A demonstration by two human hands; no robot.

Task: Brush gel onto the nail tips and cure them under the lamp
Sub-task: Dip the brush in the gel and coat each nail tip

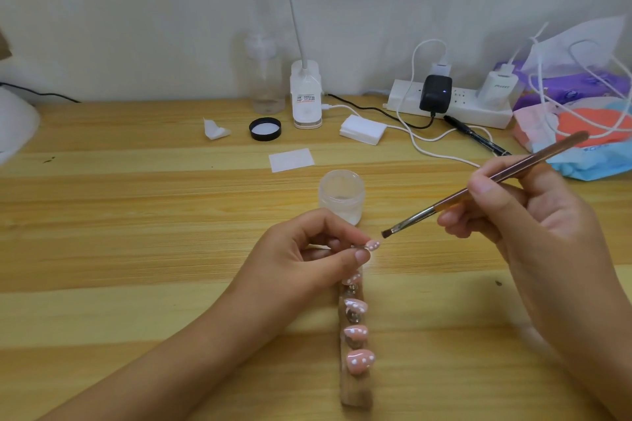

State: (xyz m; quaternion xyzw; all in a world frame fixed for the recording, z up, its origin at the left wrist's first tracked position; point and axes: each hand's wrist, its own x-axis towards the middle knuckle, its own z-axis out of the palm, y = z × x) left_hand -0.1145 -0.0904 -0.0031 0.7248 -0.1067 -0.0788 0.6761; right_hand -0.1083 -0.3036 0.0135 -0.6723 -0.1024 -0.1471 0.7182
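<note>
Desk (136, 215): open gel jar (341, 196); left hand (307, 263) pinches nail tip (373, 244), right hand (533, 215) grips brush (413, 218)

The left hand (307, 256) pinches a pink, white-dotted nail tip (373, 244) between thumb and forefinger, and the tip pokes out past the fingertips toward the right hand (513, 215). That hand grips a flat gel brush (478, 190) pen-fashion, the handle slanting up and away beyond its knuckles. The dark bristles hang just beside the pinched tip – very near, seemingly not touching. Under the left thumb a wooden holder strip (355, 390) runs back toward the wrist, with four more dotted tips (359, 361) standing on it. Just beyond the left fingertips stands an open frosted gel jar (342, 196); farther beyond lie a white wipe (291, 160) and a black lid (265, 129).
</note>
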